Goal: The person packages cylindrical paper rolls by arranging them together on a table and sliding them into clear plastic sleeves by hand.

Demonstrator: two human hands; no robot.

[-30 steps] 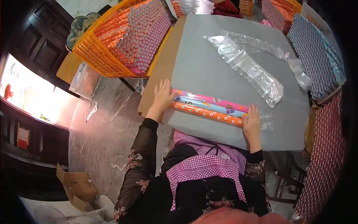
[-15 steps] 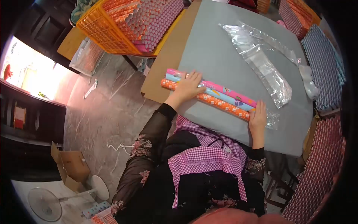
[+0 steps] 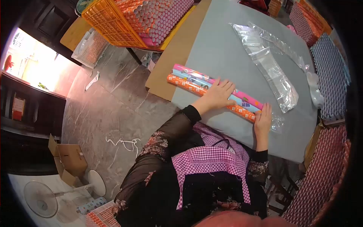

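Observation:
Three rolls of wrapping paper lie side by side on the grey table: a pink roll (image 3: 245, 97), a light blue roll (image 3: 184, 74) and an orange roll (image 3: 185, 84) with white squares. Shiny clear film seems to cover them, and a crumpled piece of film (image 3: 278, 124) lies by their right end. My left hand (image 3: 218, 94) rests palm down across the rolls, right of their middle, fingers apart. At the right end, my right hand (image 3: 262, 120) lies against the roll ends with its fingers stretched out.
Clear plastic sleeves (image 3: 270, 64) lie farther back on the table (image 3: 211, 41). An orange crate (image 3: 109, 22) packed with paper rolls stands at the back left. Stacked rolls (image 3: 329, 68) line the right side. A fan (image 3: 41, 198) and an open carton (image 3: 70, 159) are at lower left.
My left hand has slid to the right along the rolls, from near their left part to past the middle. The right hand stays at the right end. The view has shifted slightly.

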